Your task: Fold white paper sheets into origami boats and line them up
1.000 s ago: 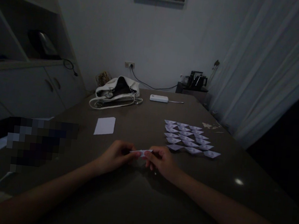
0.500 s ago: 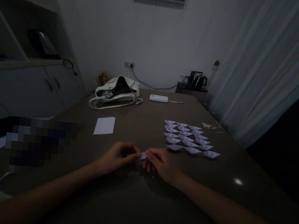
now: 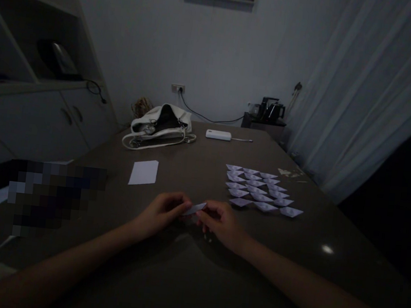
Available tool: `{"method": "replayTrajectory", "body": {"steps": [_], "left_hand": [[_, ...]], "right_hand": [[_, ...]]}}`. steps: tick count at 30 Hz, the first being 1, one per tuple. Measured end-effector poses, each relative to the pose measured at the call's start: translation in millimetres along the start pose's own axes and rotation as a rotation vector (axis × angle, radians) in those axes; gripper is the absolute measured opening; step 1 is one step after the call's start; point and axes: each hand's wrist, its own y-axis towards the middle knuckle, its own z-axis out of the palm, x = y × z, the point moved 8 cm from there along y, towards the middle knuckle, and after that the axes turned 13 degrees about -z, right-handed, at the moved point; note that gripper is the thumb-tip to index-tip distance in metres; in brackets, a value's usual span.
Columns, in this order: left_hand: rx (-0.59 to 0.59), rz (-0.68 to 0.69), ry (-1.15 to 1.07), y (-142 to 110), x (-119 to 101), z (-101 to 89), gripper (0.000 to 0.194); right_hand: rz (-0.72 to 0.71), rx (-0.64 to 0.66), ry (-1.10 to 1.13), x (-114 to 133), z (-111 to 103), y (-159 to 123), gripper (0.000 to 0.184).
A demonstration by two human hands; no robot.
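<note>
Pinching the pointed white folded paper [image 3: 195, 209], your left hand [image 3: 164, 211] and right hand [image 3: 223, 224] should grip its ends softly (likely light, easily creased).

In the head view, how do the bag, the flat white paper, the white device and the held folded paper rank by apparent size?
1. Bag
2. Flat white paper
Unsure: white device and folded paper look close; the latter is nearer and partly hidden.
</note>
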Motion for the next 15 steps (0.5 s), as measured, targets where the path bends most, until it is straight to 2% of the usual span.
{"method": "replayTrajectory", "body": {"steps": [5,15], "left_hand": [[0.034,-0.040,-0.100,7.0,9.9,0.1,0.028],[0.014,-0.142,-0.115,6.9,17.1,-2.0,0.025]], "right_hand": [[0.025,-0.039,0.017,-1.9,-3.3,0.7,0.017],[0.036,-0.080,0.096,-12.5,-5.3,0.7,0.023]]}}
